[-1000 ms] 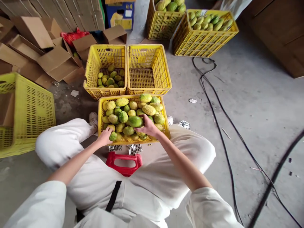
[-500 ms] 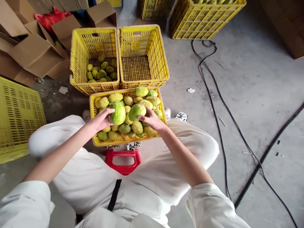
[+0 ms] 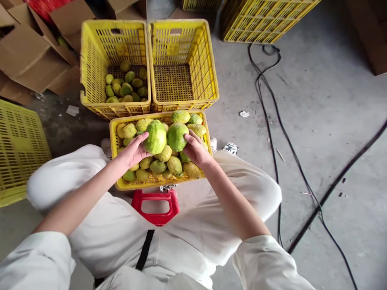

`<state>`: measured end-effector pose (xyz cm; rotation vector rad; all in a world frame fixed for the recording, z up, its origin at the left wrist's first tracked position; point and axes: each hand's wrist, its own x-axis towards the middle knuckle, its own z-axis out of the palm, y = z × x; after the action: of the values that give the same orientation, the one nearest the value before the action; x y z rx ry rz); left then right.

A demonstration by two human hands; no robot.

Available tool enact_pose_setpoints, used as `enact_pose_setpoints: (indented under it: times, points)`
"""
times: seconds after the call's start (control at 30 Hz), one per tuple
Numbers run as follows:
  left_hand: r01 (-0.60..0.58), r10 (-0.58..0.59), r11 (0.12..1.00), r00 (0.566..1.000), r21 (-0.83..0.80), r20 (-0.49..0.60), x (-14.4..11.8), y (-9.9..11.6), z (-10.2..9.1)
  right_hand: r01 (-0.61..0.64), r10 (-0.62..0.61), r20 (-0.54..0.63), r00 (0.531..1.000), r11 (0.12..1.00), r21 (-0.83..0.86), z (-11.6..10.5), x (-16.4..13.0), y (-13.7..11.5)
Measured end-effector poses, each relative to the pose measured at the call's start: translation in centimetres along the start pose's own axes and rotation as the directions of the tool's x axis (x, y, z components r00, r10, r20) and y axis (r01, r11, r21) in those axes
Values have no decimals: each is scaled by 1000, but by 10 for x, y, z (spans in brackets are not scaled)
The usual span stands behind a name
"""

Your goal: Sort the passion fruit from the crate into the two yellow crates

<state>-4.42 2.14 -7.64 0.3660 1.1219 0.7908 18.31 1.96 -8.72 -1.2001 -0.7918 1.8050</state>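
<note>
Gripping one green fruit (image 3: 155, 137) each, left hand (image 3: 133, 151) and right hand (image 3: 196, 150) hold them side by side.

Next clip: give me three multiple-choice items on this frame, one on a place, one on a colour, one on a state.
1. Where does the crate nearest the person stand?
A. In front of the red stool
B. On a cardboard box
C. Inside another crate

2. What colour is the far right crate?
A. Blue
B. Yellow
C. Red

3. What does the far right crate hold?
A. A full load of fruit
B. Boxes
C. No fruit

Key: 1 A, it sits on the floor between the knees, just beyond the stool. 2 B, its walls are yellow. 3 C, its mesh bottom is bare, while the left hand and right hand each hold a green fruit.
</note>
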Motion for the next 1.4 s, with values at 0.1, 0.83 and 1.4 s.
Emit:
enact_pose_setpoints:
  times: [0.1, 0.83, 1.4]
  points:
    - [24, -24, 999, 1000, -27, -4, -2, 0, 3, -17, 17, 25, 1000, 1000, -5, 1, -1, -3]
    - [68, -138, 965, 953, -253, -269, 1, 5, 4, -161, 181, -94, 979, 968, 190, -1, -2, -10]
    - [18, -62, 986, 962, -167, -265, 2, 3, 5, -97, 129, -183, 975, 980, 172, 3, -2, -13]
